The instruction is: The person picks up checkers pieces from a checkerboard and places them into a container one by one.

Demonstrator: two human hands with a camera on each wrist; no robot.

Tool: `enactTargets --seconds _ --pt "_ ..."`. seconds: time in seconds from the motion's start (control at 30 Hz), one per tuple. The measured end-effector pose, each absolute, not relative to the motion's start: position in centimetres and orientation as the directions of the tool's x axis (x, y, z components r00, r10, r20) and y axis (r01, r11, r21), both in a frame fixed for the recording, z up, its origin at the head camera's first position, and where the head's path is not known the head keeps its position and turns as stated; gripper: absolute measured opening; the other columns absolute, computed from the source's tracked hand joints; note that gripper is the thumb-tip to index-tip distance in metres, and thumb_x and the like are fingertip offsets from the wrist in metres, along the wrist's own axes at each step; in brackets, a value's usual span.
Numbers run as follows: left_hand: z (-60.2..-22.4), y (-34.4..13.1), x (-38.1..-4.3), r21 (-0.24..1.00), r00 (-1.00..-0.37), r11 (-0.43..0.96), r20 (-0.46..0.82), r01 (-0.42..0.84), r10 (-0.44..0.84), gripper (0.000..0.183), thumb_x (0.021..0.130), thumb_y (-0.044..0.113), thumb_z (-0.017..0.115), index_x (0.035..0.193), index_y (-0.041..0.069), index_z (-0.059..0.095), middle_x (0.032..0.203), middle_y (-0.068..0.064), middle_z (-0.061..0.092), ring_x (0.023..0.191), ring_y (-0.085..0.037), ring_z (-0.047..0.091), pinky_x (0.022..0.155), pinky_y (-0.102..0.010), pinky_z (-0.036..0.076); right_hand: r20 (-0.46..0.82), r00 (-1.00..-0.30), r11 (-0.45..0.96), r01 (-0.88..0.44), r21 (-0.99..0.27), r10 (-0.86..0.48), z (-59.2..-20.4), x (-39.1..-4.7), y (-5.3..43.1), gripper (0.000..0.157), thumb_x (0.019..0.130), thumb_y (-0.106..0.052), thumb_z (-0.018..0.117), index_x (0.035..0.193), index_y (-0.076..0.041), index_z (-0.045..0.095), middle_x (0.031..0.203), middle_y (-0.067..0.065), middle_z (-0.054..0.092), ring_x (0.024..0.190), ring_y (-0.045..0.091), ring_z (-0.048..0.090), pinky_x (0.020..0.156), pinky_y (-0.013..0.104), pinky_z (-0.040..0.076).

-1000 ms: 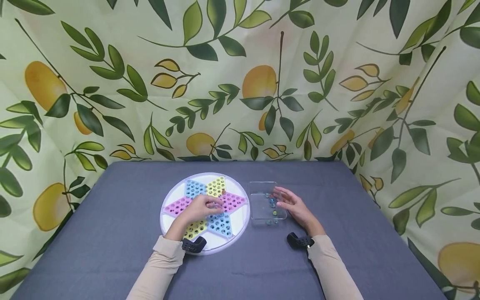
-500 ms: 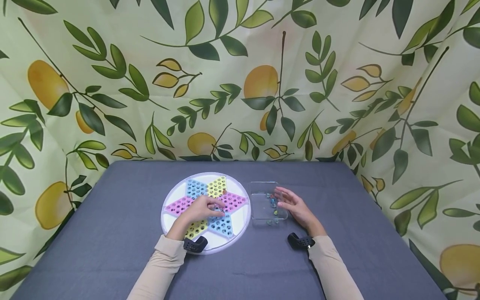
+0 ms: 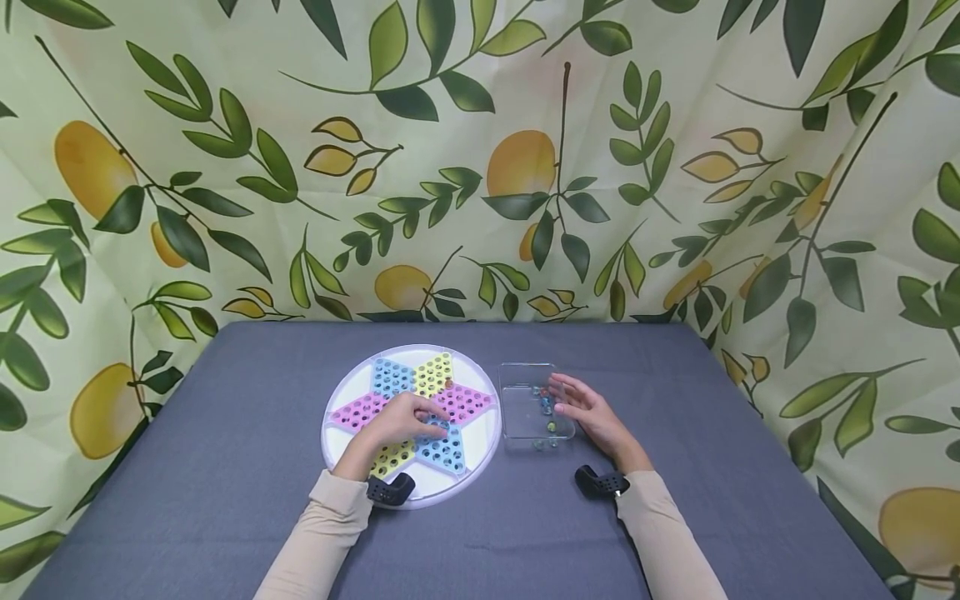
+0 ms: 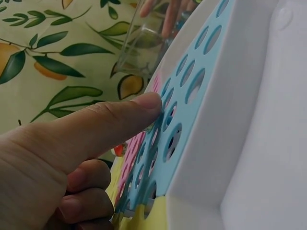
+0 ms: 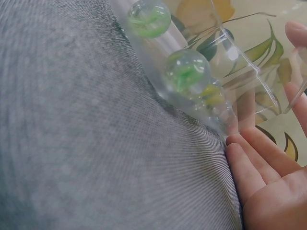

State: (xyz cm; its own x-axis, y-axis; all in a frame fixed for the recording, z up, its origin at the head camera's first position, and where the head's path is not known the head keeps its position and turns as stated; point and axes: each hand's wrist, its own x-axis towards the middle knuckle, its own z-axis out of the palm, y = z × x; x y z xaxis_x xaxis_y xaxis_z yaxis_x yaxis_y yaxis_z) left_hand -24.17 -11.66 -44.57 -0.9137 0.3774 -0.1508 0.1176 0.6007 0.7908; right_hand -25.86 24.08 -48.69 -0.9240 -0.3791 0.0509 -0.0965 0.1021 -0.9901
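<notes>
A round white Chinese checkers board (image 3: 341,462) has a star of blue, pink and yellow holed sections. My left hand (image 3: 401,419) is over its middle, thumb and index finger pointing down at a blue section. In the left wrist view the thumb tip (image 4: 151,100) is right at the holes, with a bit of a glass marble (image 4: 150,128) showing under it; the other fingers are curled. My right hand (image 3: 596,419) rests relaxed at the right side of a clear plastic container (image 3: 517,439), fingertips at its wall. Green-swirled marbles (image 5: 188,72) lie inside.
Several blue, red and green marbles (image 3: 546,408) sit along the container's right part. An orange marble (image 3: 448,383) is on the board's far right. A grey cloth (image 3: 480,550) covers the table, and a leaf-patterned curtain (image 3: 465,250) hangs behind it.
Over the last second the left thumb and index finger have dipped slightly toward the board. The right hand and container have stayed put.
</notes>
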Motion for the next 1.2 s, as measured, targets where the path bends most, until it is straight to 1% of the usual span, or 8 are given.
enactTargets --seconds 0.13,0.23,0.33,0.53,0.8,0.97,1.03,1.2 --pt "-44.55 -11.68 -24.14 0.789 -0.915 0.603 -0.148 0.120 0.375 0.023 0.078 0.020 0.079 0.100 0.015 0.076 0.086 0.001 0.069 0.062 -0.008 0.039 0.056 -0.018 0.035 0.059 -0.921 0.091 -0.102 -0.991 -0.386 -48.69 -25.84 24.08 0.064 0.093 -0.013 0.060 0.148 0.001 0.029 0.156 0.026 0.027 0.134 0.004 0.045 0.097 0.007 0.041" --pt "-44.59 -11.68 -24.17 0.790 -0.917 0.601 -0.145 0.118 0.371 0.022 0.078 0.020 0.079 0.099 0.014 0.076 0.086 0.000 0.069 0.062 -0.008 0.040 0.057 -0.018 0.035 0.064 -0.919 0.084 -0.104 -0.991 -0.388 -48.72 -25.85 24.06 0.064 0.094 -0.012 0.060 0.148 0.001 0.029 0.155 0.027 0.027 0.126 -0.007 0.046 0.097 0.007 0.041" --pt "-44.66 -11.71 -24.21 0.791 -0.920 0.600 -0.141 0.118 0.367 0.022 0.077 0.020 0.079 0.099 0.014 0.076 0.086 0.000 0.068 0.064 -0.009 0.041 0.058 -0.018 0.035 0.060 -0.921 0.085 -0.100 -0.991 -0.386 -48.74 -25.86 24.04 0.064 0.093 -0.012 0.060 0.148 0.001 0.029 0.155 0.026 0.027 0.126 -0.007 0.046 0.097 0.007 0.041" --pt "-44.56 -11.72 -24.07 0.793 -0.920 0.594 -0.125 0.132 0.371 0.022 0.077 0.020 0.079 0.098 0.013 0.076 0.092 -0.002 0.071 0.068 -0.010 0.043 0.059 -0.019 0.036 0.054 -0.922 0.096 -0.098 -0.991 -0.384 -48.71 -25.81 23.99 0.065 0.093 -0.013 0.061 0.148 0.000 0.029 0.156 0.026 0.027 0.135 0.005 0.044 0.097 0.007 0.041" --pt "-44.43 -11.52 -23.97 0.805 -0.932 0.579 -0.096 0.134 0.349 0.024 0.077 0.019 0.079 0.099 0.011 0.075 0.080 -0.001 0.066 0.061 -0.008 0.041 0.054 -0.018 0.034 0.059 -0.919 0.078 -0.097 -0.992 -0.390 -48.80 -25.78 23.97 0.064 0.094 -0.011 0.060 0.148 0.001 0.028 0.156 0.026 0.026 0.124 -0.010 0.046 0.097 0.007 0.041" --pt "-44.13 -11.31 -23.96 0.815 -0.935 0.561 -0.072 0.146 0.347 0.026 0.078 0.019 0.078 0.102 0.010 0.074 0.077 -0.002 0.067 0.053 -0.006 0.040 0.048 -0.017 0.035 0.048 -0.925 0.101 -0.092 -0.991 -0.377 -48.67 -25.89 23.99 0.065 0.093 -0.014 0.061 0.148 0.000 0.029 0.156 0.025 0.027 0.137 0.008 0.044 0.096 0.007 0.040" --pt "-44.03 -11.20 -23.98 0.815 -0.937 0.559 -0.062 0.150 0.343 0.026 0.079 0.019 0.077 0.102 0.010 0.074 0.076 -0.001 0.066 0.052 -0.005 0.040 0.047 -0.017 0.036 0.039 -0.929 0.114 -0.087 -0.990 -0.369 -48.61 -25.90 24.01 0.064 0.093 -0.015 0.061 0.148 -0.001 0.030 0.156 0.025 0.028 0.136 0.007 0.045 0.096 0.007 0.040" --pt "-43.99 -10.84 -24.03 0.812 -0.943 0.559 -0.031 0.170 0.331 0.024 0.079 0.020 0.077 0.101 0.011 0.075 0.071 0.004 0.055 0.056 -0.006 0.038 0.050 -0.016 0.034 0.029 -0.933 0.119 -0.076 -0.990 -0.359 -48.61 -25.82 24.06 0.064 0.093 -0.013 0.061 0.148 -0.002 0.031 0.156 0.024 0.027 0.120 -0.015 0.047 0.095 0.006 0.040"
